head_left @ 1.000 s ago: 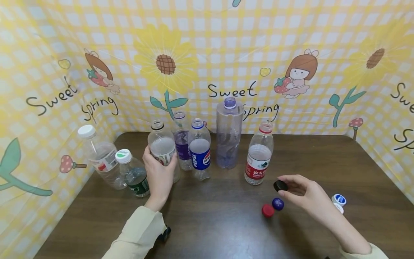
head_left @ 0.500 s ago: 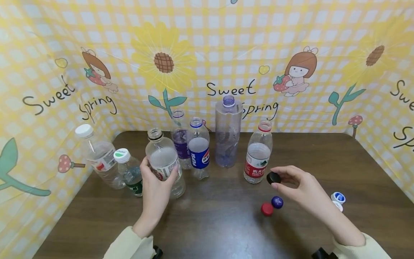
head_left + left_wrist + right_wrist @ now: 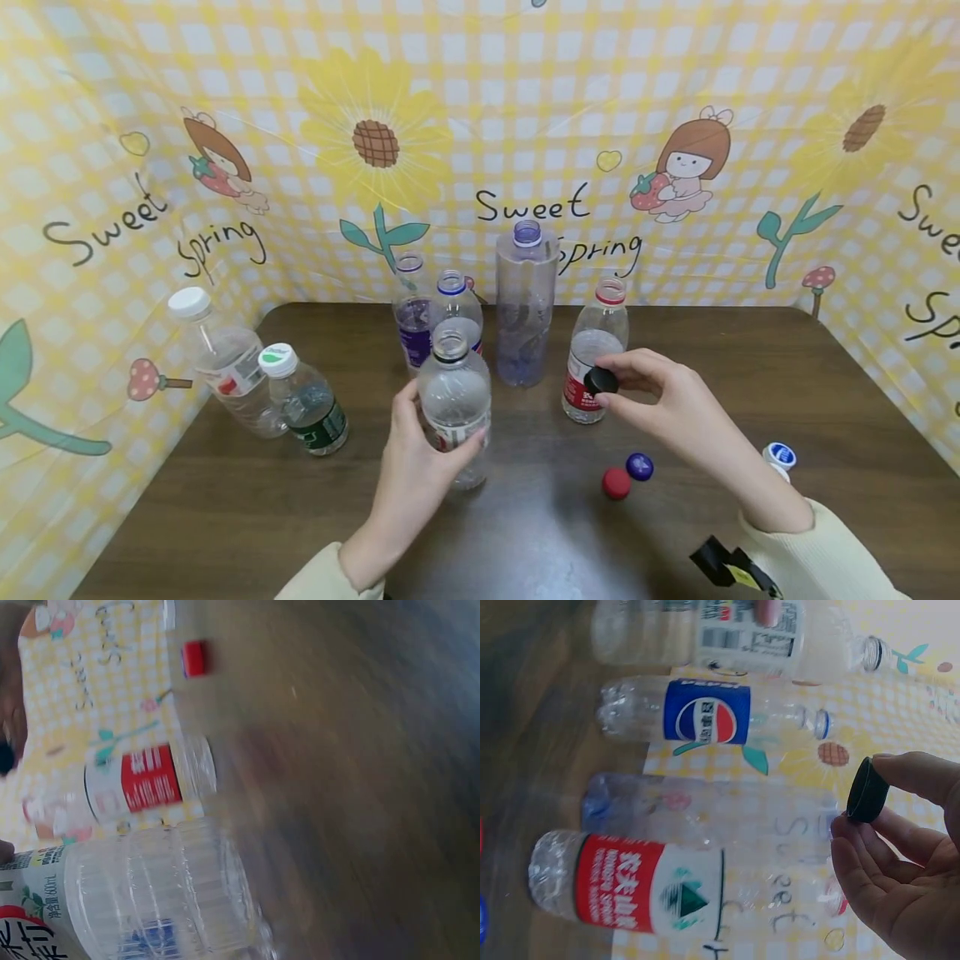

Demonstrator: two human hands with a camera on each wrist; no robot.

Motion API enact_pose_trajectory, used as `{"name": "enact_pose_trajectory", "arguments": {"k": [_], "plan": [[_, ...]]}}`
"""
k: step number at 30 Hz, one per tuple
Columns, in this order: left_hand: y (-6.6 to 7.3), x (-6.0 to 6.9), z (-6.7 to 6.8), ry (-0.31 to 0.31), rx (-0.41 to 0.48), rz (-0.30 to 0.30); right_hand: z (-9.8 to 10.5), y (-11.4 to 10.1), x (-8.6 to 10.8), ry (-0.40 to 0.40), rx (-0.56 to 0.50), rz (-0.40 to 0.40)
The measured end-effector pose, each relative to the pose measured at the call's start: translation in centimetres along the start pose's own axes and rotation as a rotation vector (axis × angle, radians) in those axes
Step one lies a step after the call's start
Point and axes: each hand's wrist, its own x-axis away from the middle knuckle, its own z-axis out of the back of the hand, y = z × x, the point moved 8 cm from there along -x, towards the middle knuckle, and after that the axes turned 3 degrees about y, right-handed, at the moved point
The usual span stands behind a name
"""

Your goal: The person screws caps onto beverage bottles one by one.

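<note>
My left hand (image 3: 420, 475) grips a clear plastic bottle (image 3: 455, 392) round its label; the bottle has an uncapped neck with a black ring. In the left wrist view its ribbed lower part (image 3: 157, 892) fills the bottom left. With thumb and fingers my right hand (image 3: 667, 404) pinches a black bottle cap (image 3: 601, 381), held in front of a red-labelled bottle (image 3: 592, 350). The right wrist view shows the cap (image 3: 868, 791) tilted on edge, apart from any bottle neck. A red cap (image 3: 617, 483) and a purple cap (image 3: 640, 467) lie on the table below the right hand.
Uncapped bottles stand behind: a Pepsi bottle (image 3: 452, 304), partly hidden, a purple-labelled bottle (image 3: 411, 321) and a tall clear one (image 3: 525, 312). At left are two white-capped bottles, one large (image 3: 232, 367), one green-labelled (image 3: 307, 404). A blue-and-white cap (image 3: 782, 455) lies right on the table (image 3: 847, 400).
My left hand has carried the clear bottle rightward and nearer, now in front of the Pepsi bottle. The right hand has moved left and slightly up with the black cap.
</note>
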Motion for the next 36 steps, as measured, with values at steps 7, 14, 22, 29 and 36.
{"name": "enact_pose_trajectory", "arguments": {"k": [7, 14, 22, 29, 36], "plan": [[1.3, 1.5, -2.2, -0.062, -0.050, -0.048, -0.3, -2.1, -0.8, 0.002, -0.030, 0.046], [2.0, 2.1, -4.2, -0.129, -0.030, -0.067, 0.0, -4.0, -1.3, 0.012, -0.008, 0.102], [2.4, 2.4, -5.6, -0.161, -0.026, -0.075, -0.3, -6.4, -2.0, -0.029, -0.004, 0.158], [2.3, 2.5, -5.9, -0.168, -0.025, -0.069, -0.9, -7.4, -2.1, -0.074, -0.023, 0.205], [2.4, 2.6, -6.0, -0.158, -0.025, -0.086, -1.2, -7.8, -2.2, -0.090, 0.009, 0.241]]}}
